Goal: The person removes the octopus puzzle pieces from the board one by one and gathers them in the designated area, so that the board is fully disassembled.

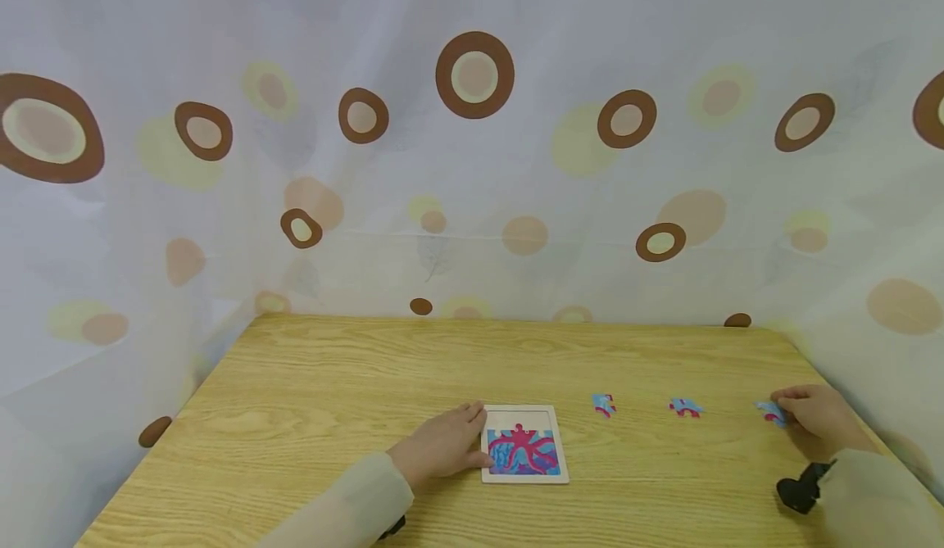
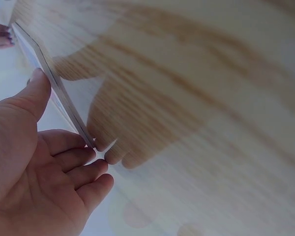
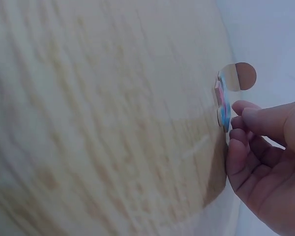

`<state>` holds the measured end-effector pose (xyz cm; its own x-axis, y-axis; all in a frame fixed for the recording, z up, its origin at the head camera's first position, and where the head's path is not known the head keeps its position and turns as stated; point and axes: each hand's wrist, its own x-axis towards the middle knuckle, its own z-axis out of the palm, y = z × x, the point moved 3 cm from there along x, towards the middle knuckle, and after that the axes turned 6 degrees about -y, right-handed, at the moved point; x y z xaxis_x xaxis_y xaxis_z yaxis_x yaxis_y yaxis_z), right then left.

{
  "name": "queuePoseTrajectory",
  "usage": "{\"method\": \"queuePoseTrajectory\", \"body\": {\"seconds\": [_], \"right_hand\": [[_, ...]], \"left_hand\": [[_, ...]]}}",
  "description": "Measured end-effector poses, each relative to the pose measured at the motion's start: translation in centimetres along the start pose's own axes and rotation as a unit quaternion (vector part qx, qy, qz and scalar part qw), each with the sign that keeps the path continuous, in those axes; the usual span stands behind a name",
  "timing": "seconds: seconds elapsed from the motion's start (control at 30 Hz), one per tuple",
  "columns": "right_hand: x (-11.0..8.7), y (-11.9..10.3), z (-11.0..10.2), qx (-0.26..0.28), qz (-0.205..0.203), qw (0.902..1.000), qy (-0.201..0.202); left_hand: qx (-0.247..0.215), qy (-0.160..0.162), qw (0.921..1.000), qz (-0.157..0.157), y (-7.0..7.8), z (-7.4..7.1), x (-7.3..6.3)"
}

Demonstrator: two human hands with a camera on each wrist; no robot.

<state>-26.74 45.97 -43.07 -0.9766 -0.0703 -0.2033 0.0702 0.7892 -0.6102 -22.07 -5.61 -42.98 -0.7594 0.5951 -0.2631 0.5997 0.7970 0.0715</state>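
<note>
A square wooden puzzle tray [image 1: 562,466] lies flat on the table, its lower part filled with a pink octopus picture on blue and purple. My left hand [image 1: 442,443] rests against its left side, thumb over the rim and fingertips by the upper left corner. In the left wrist view that hand [image 2: 54,167] shows loosely extended fingers along the tray's edge [image 2: 64,98]. On the far right, my right hand [image 1: 814,413] has its fingertips at the edge of a blue and pink puzzle piece [image 1: 770,413]. The right wrist view shows this piece [image 3: 225,110] just beyond loosely bent fingers.
Two more puzzle pieces lie between the tray and my right hand: one nearer the tray [image 1: 604,405], one farther right [image 1: 686,407]. A white curtain [image 1: 472,171] with brown rings and pale spots surrounds the back and sides of the wooden table [image 1: 332,376].
</note>
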Motion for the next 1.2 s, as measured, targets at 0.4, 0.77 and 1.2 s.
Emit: {"method": "queuePoseTrajectory", "body": {"seconds": [0.4, 0.77, 1.2], "right_hand": [[0.4, -5.8, 0.8, 0.008, -0.050, 0.9973, 0.053], [0.6, -15.6, 4.2, 0.022, -0.155, 0.9864, 0.050], [-0.6, -25.0, 12.1, 0.006, -0.286, 0.9573, -0.041]], "left_hand": [[0.004, 0.004, 1.0000, 0.005, -0.2, 0.2, 0.0], [0.002, 0.001, 1.0000, 0.002, 0.0, 0.1, -0.1], [0.016, 0.001, 0.9999, -0.004, 0.1, -0.2, -0.1]]}}
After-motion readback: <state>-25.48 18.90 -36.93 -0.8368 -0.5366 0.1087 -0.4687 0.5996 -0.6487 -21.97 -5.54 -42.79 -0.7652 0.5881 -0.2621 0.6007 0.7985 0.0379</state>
